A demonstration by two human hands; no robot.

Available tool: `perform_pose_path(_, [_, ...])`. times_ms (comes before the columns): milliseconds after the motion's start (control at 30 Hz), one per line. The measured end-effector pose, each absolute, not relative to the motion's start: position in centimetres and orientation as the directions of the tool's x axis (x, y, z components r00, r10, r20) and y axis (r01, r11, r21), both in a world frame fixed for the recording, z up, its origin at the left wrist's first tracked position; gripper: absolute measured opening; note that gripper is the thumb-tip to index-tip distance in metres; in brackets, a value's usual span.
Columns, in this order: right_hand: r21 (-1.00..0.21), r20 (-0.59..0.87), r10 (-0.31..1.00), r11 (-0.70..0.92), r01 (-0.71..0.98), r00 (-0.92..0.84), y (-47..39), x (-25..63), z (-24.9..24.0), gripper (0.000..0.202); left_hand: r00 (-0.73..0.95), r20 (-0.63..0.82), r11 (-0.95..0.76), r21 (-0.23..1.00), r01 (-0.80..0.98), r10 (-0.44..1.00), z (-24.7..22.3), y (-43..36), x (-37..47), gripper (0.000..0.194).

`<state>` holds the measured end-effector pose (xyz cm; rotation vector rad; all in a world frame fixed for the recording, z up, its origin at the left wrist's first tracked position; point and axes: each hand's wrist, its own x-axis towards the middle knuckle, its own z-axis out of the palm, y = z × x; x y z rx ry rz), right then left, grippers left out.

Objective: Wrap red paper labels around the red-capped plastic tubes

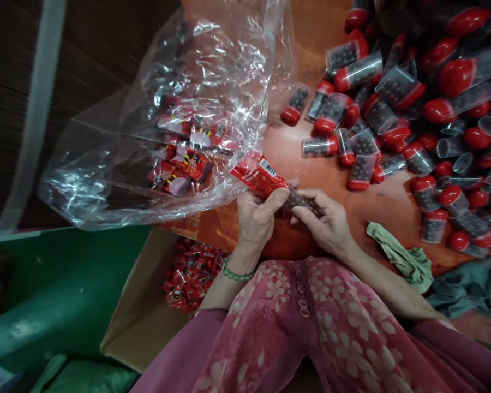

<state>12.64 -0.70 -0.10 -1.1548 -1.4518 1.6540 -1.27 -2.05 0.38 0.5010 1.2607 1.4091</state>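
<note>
My left hand [258, 217] pinches a red printed packet [258, 173] with a barcode, its thumb lying across the lower end. Closed around a clear tube of dark balls [294, 202] at that same end is my right hand [329, 218]. Whether the tube sits inside the packet or against it, I cannot tell, as my fingers cover the join. To the left, a large clear plastic bag [213, 71] lies on the orange table, with several red printed packets [190, 162] in or under it.
A big heap of red-capped tubes of dark balls [378, 114] covers the right of the table [284, 144]. A green cloth [401, 256] lies near the front edge. Below left, a cardboard box [133, 305] holds many red packets [192, 273]. Another person's blurred hand [480, 327] shows at lower right.
</note>
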Motion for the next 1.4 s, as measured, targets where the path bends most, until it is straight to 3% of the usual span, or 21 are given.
perform_pose_path(67, [-0.952,-0.263,0.838,-0.306,-0.012,-0.478,-0.5,12.6,-0.1,0.035,-0.273,-0.349,0.213,0.88,-0.424,0.897,0.3,-2.1,-1.4,0.038])
perform_pose_path(133, [-0.95,-0.263,0.842,-0.312,-0.028,-0.47,-0.5,12.5,-0.1,0.034,-0.265,-0.347,0.211,0.877,-0.432,0.9,0.2,-2.1,-1.5,0.038])
perform_pose_path(267, [-0.988,-0.138,0.931,-0.106,0.111,-0.338,-0.6,12.1,0.0,0.023,-0.296,-0.289,0.117,0.867,-0.485,0.911,0.0,-1.9,-1.7,0.047])
perform_pose_path(367, [-0.98,-0.069,0.936,0.001,0.199,-0.345,-0.6,12.1,0.0,0.02,-0.314,-0.296,0.121,0.872,-0.474,0.902,-0.1,-1.7,-2.1,0.046])
perform_pose_path(567, [-0.98,-0.198,0.86,-0.157,0.125,-0.469,-0.2,12.4,0.4,0.028,-0.187,-0.324,0.179,0.824,-0.538,0.927,0.3,-1.8,-2.9,0.037])
perform_pose_path(633, [-0.982,-0.111,0.882,-0.027,0.186,-0.458,-0.3,12.4,0.3,0.026,-0.173,-0.334,0.181,0.798,-0.575,0.927,0.6,-1.7,-2.9,0.035])
perform_pose_path(733, [-0.878,0.186,0.893,0.338,0.339,-0.409,-0.4,12.1,-0.1,0.019,-0.194,-0.368,0.178,0.767,-0.616,0.909,0.7,-1.5,-2.8,0.037])
perform_pose_path(833, [-0.793,0.324,0.855,0.478,0.376,-0.404,-0.4,11.7,-0.3,0.016,-0.224,-0.393,0.163,0.74,-0.653,0.892,0.2,-1.2,-2.6,0.039])
perform_pose_path(933, [-0.865,0.253,0.884,0.389,0.318,-0.393,-0.3,11.6,-0.2,0.015,-0.223,-0.398,0.162,0.733,-0.66,0.89,-0.4,-1.1,-2.6,0.039])
perform_pose_path(1067, [-0.986,-0.12,0.904,-0.06,0.155,-0.41,-0.3,11.6,0.6,0.029,-0.222,-0.394,0.179,0.758,-0.627,0.892,-0.2,-1.3,-2.8,0.04])
perform_pose_path(1167, [-0.967,-0.244,0.874,-0.253,0.035,-0.42,-0.1,11.8,0.9,0.034,-0.218,-0.388,0.192,0.779,-0.596,0.895,0.6,-1.4,-2.6,0.041])
perform_pose_path(1300, [-0.966,-0.236,0.864,-0.259,0.01,-0.445,0.0,11.9,0.8,0.027,-0.194,-0.369,0.201,0.796,-0.571,0.909,1.2,-1.6,-2.5,0.04])
perform_pose_path(1400, [-0.979,-0.058,0.918,0.025,0.204,-0.391,-0.2,11.9,0.6,0.02,-0.232,-0.363,0.19,0.818,-0.542,0.903,0.9,-1.5,-2.5,0.038])
